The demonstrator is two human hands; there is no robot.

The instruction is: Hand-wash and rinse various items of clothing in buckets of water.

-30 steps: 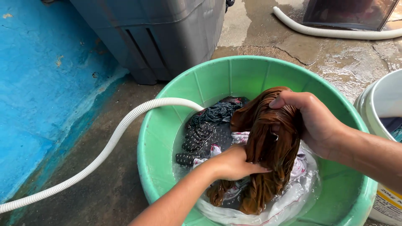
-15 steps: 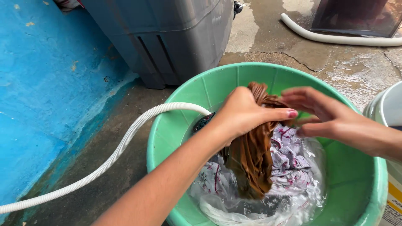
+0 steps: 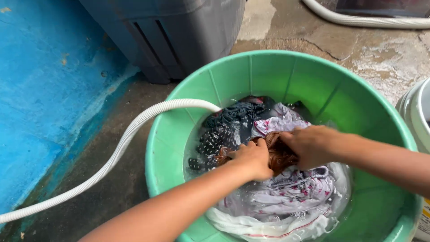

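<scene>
Both hands press on a brown cloth (image 3: 278,154) in the middle of the green tub (image 3: 268,74). The left hand (image 3: 253,157) and the right hand (image 3: 311,145) are each closed around it, side by side. White patterned laundry (image 3: 286,197) lies under it in water, and a white hose (image 3: 134,130) hangs over the rim

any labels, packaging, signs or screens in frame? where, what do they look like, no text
One only: label on the white bucket, bottom right corner behind the green tub; a sliver of yellow and white, cut off by the frame edge.
No signs, screens or packages.
</scene>
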